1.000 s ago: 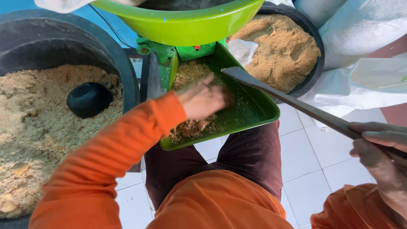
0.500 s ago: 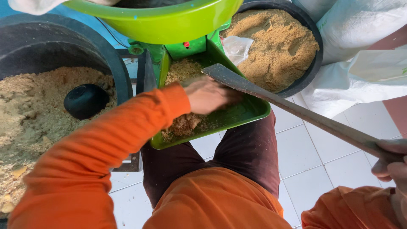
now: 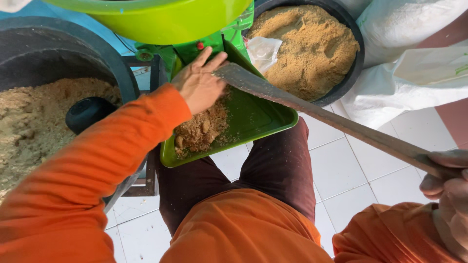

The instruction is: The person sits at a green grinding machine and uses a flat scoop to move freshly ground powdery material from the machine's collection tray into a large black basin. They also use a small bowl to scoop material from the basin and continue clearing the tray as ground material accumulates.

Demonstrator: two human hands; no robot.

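While our left hand lies flat and released on crumbly meal in the green tray, our right hand, at four o'clock, grips a long blade touching the tray's twelve o'clock end.

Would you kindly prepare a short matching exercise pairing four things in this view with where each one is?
Things:
1. left hand
2. right hand
3. black scoop
4. clear plastic bag

Places:
A. at the rim of the right tub
B. gripping the long blade at its handle end
C. lying in the meal of the left tub
D. over the crumbs in the green tray

Pairs: 1-D, 2-B, 3-C, 4-A
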